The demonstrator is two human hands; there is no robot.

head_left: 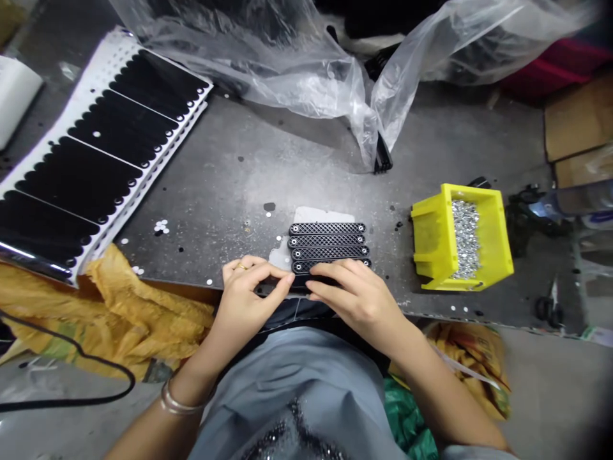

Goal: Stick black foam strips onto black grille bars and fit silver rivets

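Our left hand (244, 306) and right hand (359, 300) pinch together the nearest black mesh strip (345, 264) on the desk (230, 166), near a yellow bin (431, 236) of screws (464, 239).

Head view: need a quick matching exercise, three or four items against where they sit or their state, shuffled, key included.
Items:
1. Yellow plastic parts bin
2. Black textured bars
3. Black scalloped strips
4. Clear plastic bag

Places or states:
A. Bunched at the far edge of the grey worktop
B. Four side by side, right hand touching the nearest
C. Holds a heap of silver fasteners
D. In rows on a white backing sheet, at the worktop's left

Pairs: 1-C, 2-B, 3-D, 4-A
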